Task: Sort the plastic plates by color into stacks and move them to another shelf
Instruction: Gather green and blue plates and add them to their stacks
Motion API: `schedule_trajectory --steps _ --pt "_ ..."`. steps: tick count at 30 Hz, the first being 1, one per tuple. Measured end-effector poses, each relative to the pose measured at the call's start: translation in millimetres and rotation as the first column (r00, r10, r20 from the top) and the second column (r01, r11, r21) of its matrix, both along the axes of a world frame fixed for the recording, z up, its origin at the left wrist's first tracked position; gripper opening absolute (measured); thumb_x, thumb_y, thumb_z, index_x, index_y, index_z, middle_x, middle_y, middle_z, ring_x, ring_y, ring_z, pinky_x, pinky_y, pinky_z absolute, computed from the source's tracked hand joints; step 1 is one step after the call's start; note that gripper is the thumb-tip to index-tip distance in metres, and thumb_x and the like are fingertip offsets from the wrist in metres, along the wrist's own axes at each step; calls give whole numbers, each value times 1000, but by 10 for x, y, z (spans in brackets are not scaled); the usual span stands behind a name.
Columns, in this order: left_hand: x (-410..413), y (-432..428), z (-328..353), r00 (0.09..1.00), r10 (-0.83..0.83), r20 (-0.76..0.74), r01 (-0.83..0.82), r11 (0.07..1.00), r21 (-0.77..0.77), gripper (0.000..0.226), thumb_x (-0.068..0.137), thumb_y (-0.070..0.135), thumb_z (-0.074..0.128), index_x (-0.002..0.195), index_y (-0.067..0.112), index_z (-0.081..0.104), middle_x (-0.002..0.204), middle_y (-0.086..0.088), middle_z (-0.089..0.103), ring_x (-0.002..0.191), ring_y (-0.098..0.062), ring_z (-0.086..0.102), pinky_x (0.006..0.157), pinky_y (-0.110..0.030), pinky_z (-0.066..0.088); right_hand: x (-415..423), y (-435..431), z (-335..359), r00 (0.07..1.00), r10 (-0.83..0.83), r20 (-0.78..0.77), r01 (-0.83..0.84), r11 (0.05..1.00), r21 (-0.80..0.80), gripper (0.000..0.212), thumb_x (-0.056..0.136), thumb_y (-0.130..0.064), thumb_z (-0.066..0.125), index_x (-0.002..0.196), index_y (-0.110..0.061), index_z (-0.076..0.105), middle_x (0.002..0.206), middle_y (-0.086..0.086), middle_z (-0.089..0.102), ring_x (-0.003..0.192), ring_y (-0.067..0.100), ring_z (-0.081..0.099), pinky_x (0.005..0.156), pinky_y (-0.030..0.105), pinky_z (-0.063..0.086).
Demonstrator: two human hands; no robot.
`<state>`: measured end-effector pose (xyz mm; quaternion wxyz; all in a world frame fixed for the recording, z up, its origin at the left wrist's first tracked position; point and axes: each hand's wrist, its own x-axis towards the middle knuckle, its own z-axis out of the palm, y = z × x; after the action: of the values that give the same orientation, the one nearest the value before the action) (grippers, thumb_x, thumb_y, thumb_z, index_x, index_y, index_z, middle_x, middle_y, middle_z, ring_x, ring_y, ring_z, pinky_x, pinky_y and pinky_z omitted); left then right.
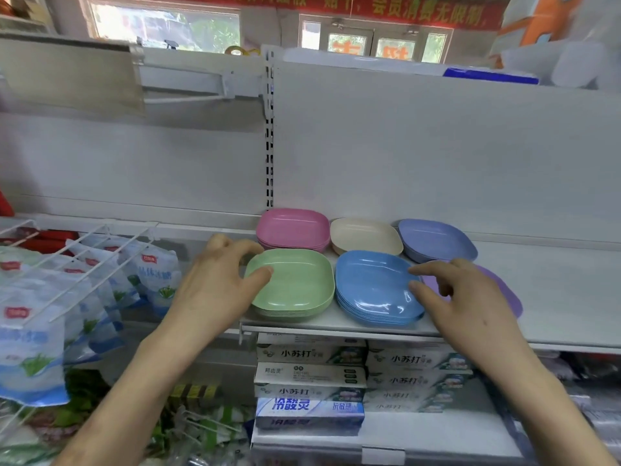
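Near frame centre, thumb and fingers [232,245] of the left hand [215,284] pinch the left rim of the stacked pale-green square plastic plates [299,287]. The right hand [467,301], spread and empty, hovers at the sky-blue plate stack [373,284]. Sorting looks nearly done; next, lift one stack level.

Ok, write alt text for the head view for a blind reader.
Two hands reach to colour-sorted stacks of plastic plates on a white shelf: the left hand pinches the rim of the green stack, the right hand hovers over the blue stack and a purple plate. A pink stack, cream stack and lavender stack sit behind.
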<state>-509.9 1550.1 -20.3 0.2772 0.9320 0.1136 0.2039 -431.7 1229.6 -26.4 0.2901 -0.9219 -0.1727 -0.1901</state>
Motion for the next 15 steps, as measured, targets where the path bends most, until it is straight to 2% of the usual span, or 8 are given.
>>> schedule_trajectory --steps 6,10,13,15 --pt "56 -473 136 971 -108 212 106 994 21 26 94 39 64 119 31 69 105 12 52 87 -1 54 74 -23 42 -44 -188 12 999 30 14 -30 1000 -7 25 94 -44 61 117 -37 70 86 -13 53 84 0 54 73 29 38" --pt "95 -975 162 942 -215 258 219 976 14 19 94 35 65 112 33 70 98 19 54 87 -1 56 73 -19 43 -86 -529 49 999 41 26 -42 999 3 22 95 -41 62 116 -38 69 90 -15 54 82 5 55 80 34 47" --pt "155 -1431 164 917 -292 270 304 953 -2 19 95 29 67 113 32 70 98 14 59 88 -5 59 74 -17 42 -147 -935 98 999 22 26 -23 999 29 22 95 -42 62 116 -37 69 89 -13 55 83 9 57 83 38 50" --pt "210 -1803 176 901 -337 272 353 936 -10 20 95 27 67 114 31 70 99 12 61 90 -6 60 75 -10 39 -203 -1299 137 999 0 40 -2 999 43 22 95 -43 62 115 -37 69 89 -13 56 82 9 58 83 38 50"
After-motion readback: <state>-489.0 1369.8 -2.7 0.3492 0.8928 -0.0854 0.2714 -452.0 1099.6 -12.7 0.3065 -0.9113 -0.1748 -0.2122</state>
